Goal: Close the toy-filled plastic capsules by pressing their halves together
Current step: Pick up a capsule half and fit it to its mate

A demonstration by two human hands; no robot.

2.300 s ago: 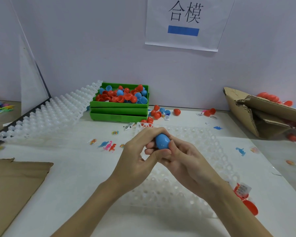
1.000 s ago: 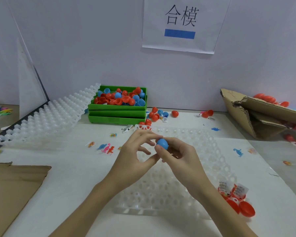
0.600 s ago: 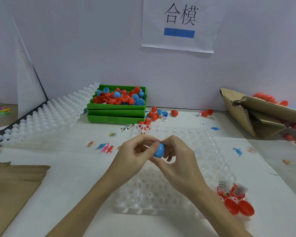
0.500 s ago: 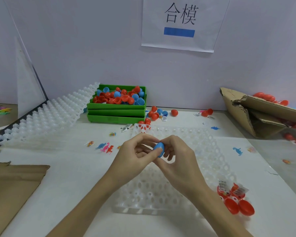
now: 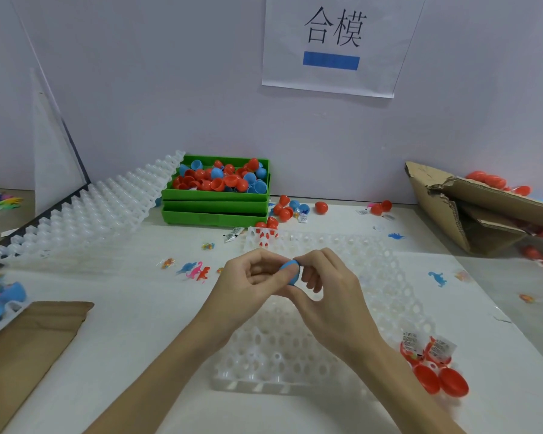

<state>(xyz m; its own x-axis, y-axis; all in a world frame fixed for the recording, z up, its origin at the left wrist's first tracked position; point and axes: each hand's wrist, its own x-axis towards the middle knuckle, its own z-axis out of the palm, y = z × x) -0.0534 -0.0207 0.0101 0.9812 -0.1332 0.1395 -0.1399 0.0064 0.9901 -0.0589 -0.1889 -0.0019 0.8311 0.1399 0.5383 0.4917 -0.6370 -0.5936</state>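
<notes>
scanning from the left edge, a brown cardboard sheet (image 5: 29, 343) lies flat near blue pieces in a tray corner (image 5: 0, 296), and a long white cell tray (image 5: 85, 214) slants back toward the stacked green bins (image 5: 215, 208) heaped with red and blue capsule halves (image 5: 223, 178); small plastic dinosaurs (image 5: 195, 270) are scattered on the white table (image 5: 123, 308) just ahead of them; in the middle, the left hand (image 5: 251, 283) and right hand (image 5: 323, 296) meet above the clear cell tray (image 5: 295, 355), both curled onto one blue capsule (image 5: 290, 272), the left thumb lying across its near face and the right forefinger hooked over its top edge, so only a sliver of blue shows and whether the seam is fully seated cannot be told; it looks like a light, thin-walled, hard plastic shell, smooth enough to squirt out of a sideways pinch, so the sound hold is on the two domed ends with the push running along its axis and fingertips kept off the joint line; too much squeeze on the flanks would likely flex the rim out of round and stop it snapping; further right, open red halves (image 5: 441, 380) with bagged toys (image 5: 427, 349) sit beside the tray, and a torn cardboard box (image 5: 470, 211) holds more red capsules
</notes>
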